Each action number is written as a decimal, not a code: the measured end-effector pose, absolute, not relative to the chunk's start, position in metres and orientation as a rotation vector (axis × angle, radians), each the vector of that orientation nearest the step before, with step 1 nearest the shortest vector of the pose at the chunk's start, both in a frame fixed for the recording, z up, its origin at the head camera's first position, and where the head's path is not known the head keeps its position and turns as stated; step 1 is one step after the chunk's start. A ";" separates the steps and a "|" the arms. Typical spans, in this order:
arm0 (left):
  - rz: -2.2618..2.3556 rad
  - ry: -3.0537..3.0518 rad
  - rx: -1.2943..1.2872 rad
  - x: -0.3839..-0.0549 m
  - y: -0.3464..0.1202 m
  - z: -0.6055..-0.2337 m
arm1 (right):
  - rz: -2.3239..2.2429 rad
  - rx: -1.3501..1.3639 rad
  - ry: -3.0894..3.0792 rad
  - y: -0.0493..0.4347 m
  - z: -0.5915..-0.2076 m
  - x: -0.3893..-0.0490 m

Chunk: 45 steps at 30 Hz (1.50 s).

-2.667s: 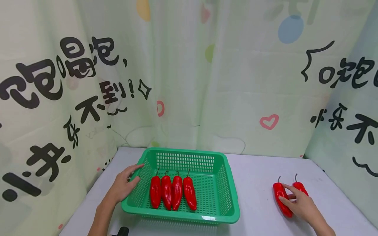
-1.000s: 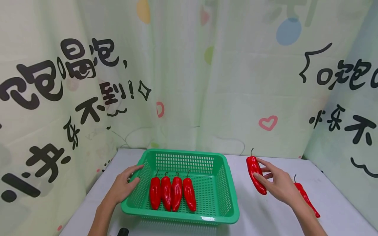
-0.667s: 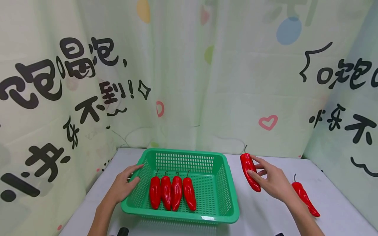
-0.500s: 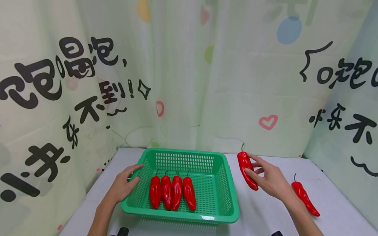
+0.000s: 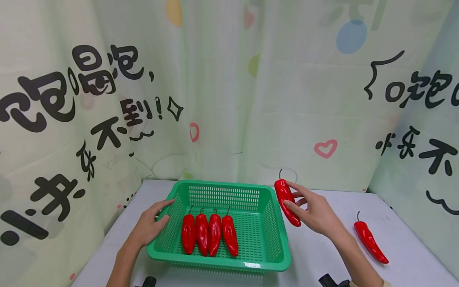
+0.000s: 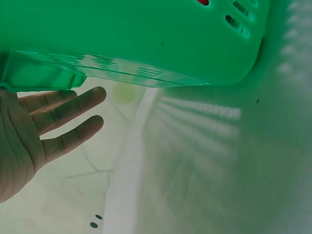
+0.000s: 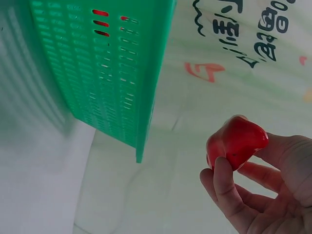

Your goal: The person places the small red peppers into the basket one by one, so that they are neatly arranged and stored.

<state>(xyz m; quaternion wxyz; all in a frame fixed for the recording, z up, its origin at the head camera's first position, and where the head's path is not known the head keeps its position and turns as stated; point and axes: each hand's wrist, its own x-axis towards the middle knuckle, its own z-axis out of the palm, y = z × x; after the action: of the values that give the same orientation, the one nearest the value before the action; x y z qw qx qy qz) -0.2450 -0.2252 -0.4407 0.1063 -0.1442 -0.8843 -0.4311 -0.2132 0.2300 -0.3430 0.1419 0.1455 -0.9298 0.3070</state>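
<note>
In the head view my right hand (image 5: 312, 209) pinches a red chili pepper (image 5: 286, 201) with a thin dark stem. The pepper is held off the table, tilted, beside the right rim of a green plastic basket (image 5: 265, 266). In the right wrist view the held pepper (image 7: 236, 141) sits between thumb and fingers. My left hand (image 5: 150, 225) rests at the basket's left rim; in the left wrist view its visible fingers (image 6: 70, 109) are straight. Several red peppers (image 5: 215, 233) lie side by side inside the basket, stems away from me.
Another red pepper (image 5: 370, 243) lies on the white table (image 5: 333, 255) at the right. A pale curtain (image 5: 229, 99) with black lettering and coloured shapes surrounds the table. A dark device (image 5: 328, 280) shows near my right wrist, and another (image 5: 148, 281) near the left.
My right hand has lifted the nearer pepper from the right of the table and carried it left to the basket's right rim. The left hand and the basket have stayed in place.
</note>
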 end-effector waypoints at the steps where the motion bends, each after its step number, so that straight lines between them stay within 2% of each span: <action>1: -1.270 -2.605 -0.423 -0.245 -0.225 -0.441 | 0.888 0.434 -2.678 0.228 -0.342 -0.214; 35: -1.260 -2.591 -0.430 -0.244 -0.226 -0.442 | 0.867 0.739 -2.775 0.155 -0.316 -0.244; 45: -1.263 -2.598 -0.421 -0.246 -0.226 -0.443 | 0.871 0.821 -2.849 0.145 -0.320 -0.259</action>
<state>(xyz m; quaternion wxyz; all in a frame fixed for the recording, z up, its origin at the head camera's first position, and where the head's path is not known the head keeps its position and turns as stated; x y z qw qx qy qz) -0.2461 -0.2257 -0.4426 0.1109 -0.1432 -0.8845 -0.4299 -0.2591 0.1451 -0.3200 0.0258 0.2656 -0.9216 0.2817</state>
